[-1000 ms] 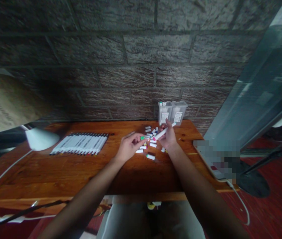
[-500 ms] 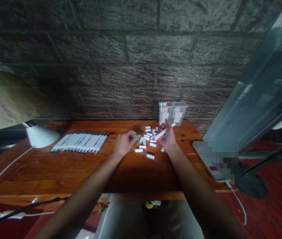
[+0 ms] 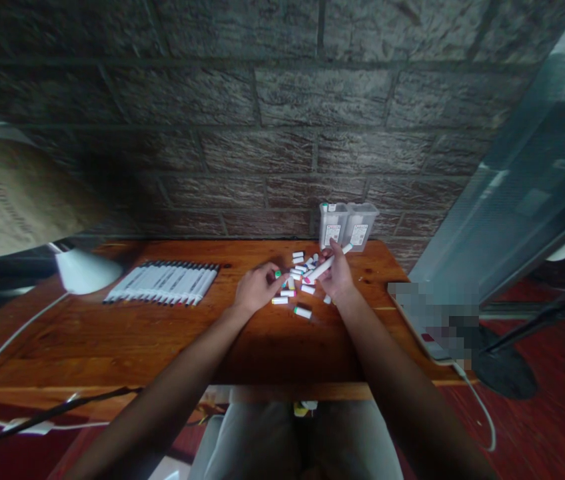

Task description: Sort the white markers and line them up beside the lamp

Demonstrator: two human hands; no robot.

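Note:
My right hand [image 3: 336, 277] grips a white marker [image 3: 323, 264] that points up and to the right, towards the wall. My left hand [image 3: 256, 287] is curled, and a green-tipped cap [image 3: 277, 273] shows at its fingertips. Between and below the hands several loose white marker caps [image 3: 298, 293] with coloured ends lie scattered on the wooden table [image 3: 162, 340]. A neat row of capped markers [image 3: 162, 284] lies further left on the table.
Two clear plastic boxes [image 3: 346, 225] stand against the brick wall behind the caps. A white lamp [image 3: 82, 272] with a cable sits at the left, a flat device [image 3: 427, 320] at the table's right edge, and a glass panel at the right.
My left hand pulled back from the marker tip, drew a green-tipped cap leftwards, then came slightly back towards the pile. The right hand and its marker stayed nearly still.

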